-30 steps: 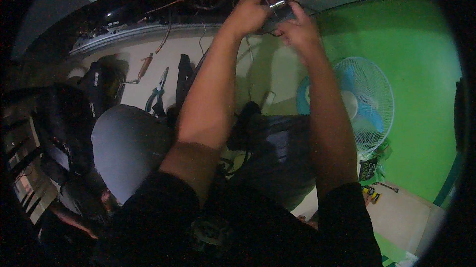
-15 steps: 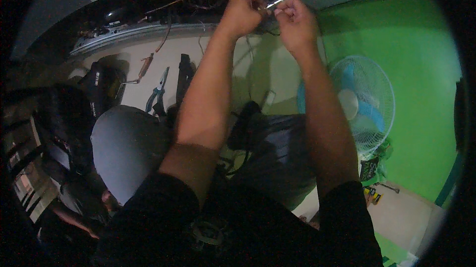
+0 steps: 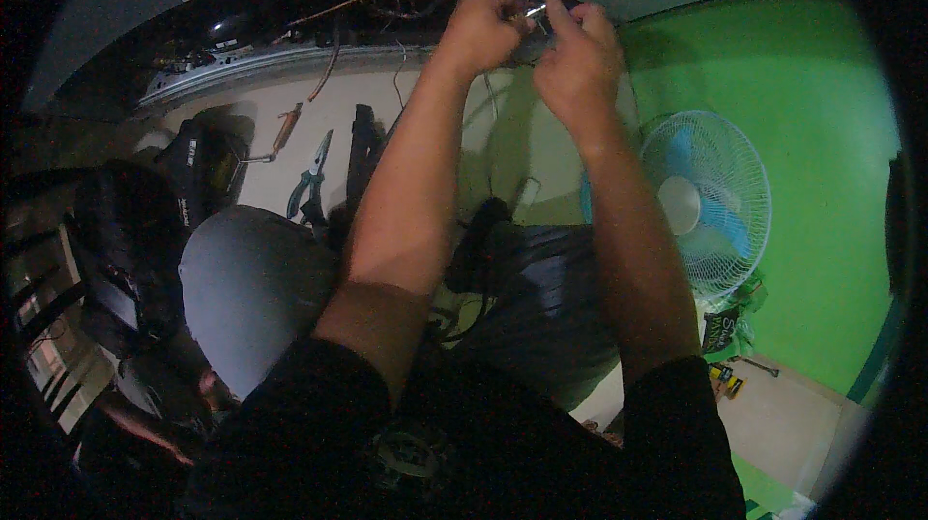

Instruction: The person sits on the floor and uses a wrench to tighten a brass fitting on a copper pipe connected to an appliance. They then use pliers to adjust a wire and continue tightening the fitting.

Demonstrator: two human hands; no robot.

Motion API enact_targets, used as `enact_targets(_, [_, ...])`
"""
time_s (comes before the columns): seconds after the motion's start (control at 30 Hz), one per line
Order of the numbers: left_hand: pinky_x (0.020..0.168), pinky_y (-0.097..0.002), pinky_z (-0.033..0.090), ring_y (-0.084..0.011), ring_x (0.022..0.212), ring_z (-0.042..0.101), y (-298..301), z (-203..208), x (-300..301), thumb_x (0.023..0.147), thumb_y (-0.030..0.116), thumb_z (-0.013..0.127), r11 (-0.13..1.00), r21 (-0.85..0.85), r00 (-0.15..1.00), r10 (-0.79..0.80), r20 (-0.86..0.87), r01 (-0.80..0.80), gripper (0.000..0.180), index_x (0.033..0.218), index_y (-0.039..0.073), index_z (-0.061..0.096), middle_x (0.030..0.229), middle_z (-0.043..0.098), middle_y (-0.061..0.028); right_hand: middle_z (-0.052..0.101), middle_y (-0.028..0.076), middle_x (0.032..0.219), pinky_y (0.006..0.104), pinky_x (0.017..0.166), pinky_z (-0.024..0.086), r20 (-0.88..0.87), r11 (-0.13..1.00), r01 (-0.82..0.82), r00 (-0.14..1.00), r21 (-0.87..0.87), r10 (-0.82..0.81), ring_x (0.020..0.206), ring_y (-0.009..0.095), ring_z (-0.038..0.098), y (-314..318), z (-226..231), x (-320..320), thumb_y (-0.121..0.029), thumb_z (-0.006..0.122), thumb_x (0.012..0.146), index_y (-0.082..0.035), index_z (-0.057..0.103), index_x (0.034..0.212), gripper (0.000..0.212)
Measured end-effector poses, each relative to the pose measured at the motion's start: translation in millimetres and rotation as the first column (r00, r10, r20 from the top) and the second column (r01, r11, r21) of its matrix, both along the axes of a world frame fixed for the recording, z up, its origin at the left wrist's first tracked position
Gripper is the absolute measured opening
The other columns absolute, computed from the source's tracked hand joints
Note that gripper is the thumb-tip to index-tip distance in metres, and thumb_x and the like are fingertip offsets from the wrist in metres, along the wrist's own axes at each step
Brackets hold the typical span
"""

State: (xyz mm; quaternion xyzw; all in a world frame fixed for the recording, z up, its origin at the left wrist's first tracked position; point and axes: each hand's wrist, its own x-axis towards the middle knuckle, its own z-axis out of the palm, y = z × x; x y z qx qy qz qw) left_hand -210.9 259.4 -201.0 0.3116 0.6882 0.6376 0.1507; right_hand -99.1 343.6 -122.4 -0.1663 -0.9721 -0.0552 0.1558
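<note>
Extending its index finger up beside the small shiny metal piece (image 3: 536,12), the right hand (image 3: 585,61) now shows a straighter finger than half a second ago, when its fingertips were bunched at the piece's end. The left hand (image 3: 483,32) stays closed, apparently pinching the piece's near end; whether the right fingers grip or merely touch it cannot be told. The piece lies between the two hands, which are close together before the dark recess (image 3: 406,0). The change looks like a shift of fingers rather than a release. Pliers (image 3: 311,179) lie below and left of the left hand.
</note>
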Motion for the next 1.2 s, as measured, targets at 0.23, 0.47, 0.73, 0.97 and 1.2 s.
enact_targets(0.23, [0.086, -0.0423, 0.053, -0.0381, 0.094, 0.069, 5.1, -5.3, 9.8, 0.080, 0.016, 0.071, 0.985, 0.027, 0.976, 0.175, -0.132, -0.173, 0.034, 0.109, -0.001, 0.069, 0.102, 0.071, -0.0225, 0.070, 0.016, 0.107, 0.0467, 0.091, 0.051, 0.355, 0.956, 0.223, 0.924, -0.192, -0.145, 0.107, 0.037, 0.067, -7.7, -3.9, -26.6, -0.015, 0.062, 0.084, -0.019, 0.057, 0.135, 0.051])
enact_targets(0.47, [0.083, -0.0376, 0.053, -0.0274, 0.092, 0.068, 9.3, -7.6, -1.7, 0.076, 0.019, 0.076, 0.991, 0.131, 0.999, 0.037, 0.024, -0.040, 0.044, 0.114, -0.001, 0.067, 0.104, 0.071, -0.0173, 0.069, 0.006, 0.084, 0.0302, 0.069, 0.052, 0.039, 0.849, 0.029, 0.999, -0.527, -0.010, 0.072, 0.015, 0.063, 48.9, 2.6, 6.1, -0.007, 0.063, 0.083, -0.015, 0.051, 0.143, 0.061])
enact_targets(0.73, [0.089, -0.0403, 0.052, -0.0324, 0.097, 0.069, 10.6, -4.7, -11.6, 0.069, 0.027, 0.077, 0.997, 0.040, 0.988, -0.074, 0.138, 0.069, 0.052, 0.112, 0.000, 0.069, 0.106, 0.072, -0.0199, 0.068, 0.008, 0.089, 0.0335, 0.063, 0.054, 0.171, 0.451, 0.198, 0.980, -0.870, -0.099, 0.076, 0.014, 0.065, 45.1, -6.4, 1.9, -0.009, 0.059, 0.094, -0.018, 0.036, 0.152, 0.064])
enact_targets(0.97, [0.077, -0.0360, 0.051, -0.0195, 0.081, 0.064, 6.2, -3.4, -7.6, 0.083, 0.027, 0.076, 0.998, -0.028, 0.998, -0.064, 0.017, 0.064, 0.035, 0.105, 0.000, 0.071, 0.092, 0.072, -0.0120, 0.066, 0.006, 0.100, 0.0297, 0.056, 0.052, 0.201, 0.404, 0.171, 0.979, -0.899, 0.034, 0.077, 0.014, 0.066, 58.0, -22.0, -16.7, -0.015, 0.055, 0.101, -0.016, 0.040, 0.146, 0.048])
enact_targets(1.2, [0.068, -0.0346, 0.050, -0.0162, 0.071, 0.060, 3.5, 0.7, -12.8, 0.087, 0.034, 0.076, 0.988, -0.024, 0.981, -0.150, 0.119, 0.154, 0.035, 0.094, 0.000, 0.073, 0.078, 0.069, -0.0083, 0.065, 0.007, 0.100, 0.0320, 0.058, 0.053, 0.047, 0.216, 0.030, 0.996, -0.976, 0.076, 0.077, 0.016, 0.066, 64.1, -27.8, -7.9, -0.013, 0.052, 0.101, -0.010, 0.040, 0.141, 0.042])
